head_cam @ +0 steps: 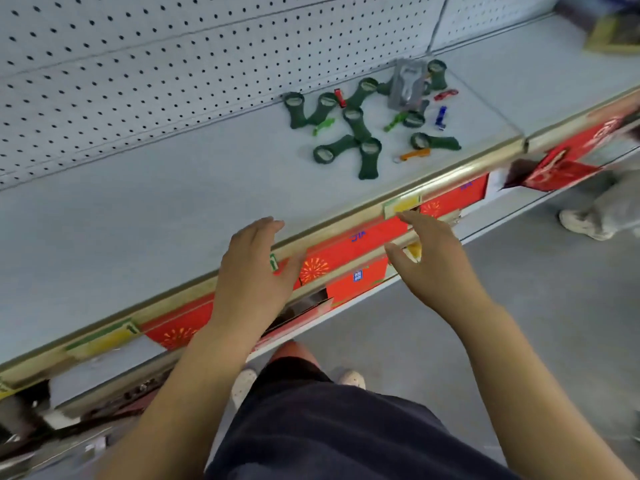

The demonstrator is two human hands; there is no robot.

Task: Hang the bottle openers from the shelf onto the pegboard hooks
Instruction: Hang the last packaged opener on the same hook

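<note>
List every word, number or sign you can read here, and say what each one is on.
None reads clearly.
Blue marks on the red strip below the shelf edge: blurred.
Blue square sign on the red box: too small.
Yellow price tag on the edge: blurred.
Bottle openers: no lettering visible.

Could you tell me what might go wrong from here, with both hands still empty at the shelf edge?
1. The dark green bottle openers lie overlapping in a loose cluster, so lifting one may drag a neighbour.
2. The small orange opener with a key ring sits close to the gold front rail of the pale shelf; a careless reach by the open right hand or left hand could knock it off.
3. No hooks show on the white pegboard here.
</note>
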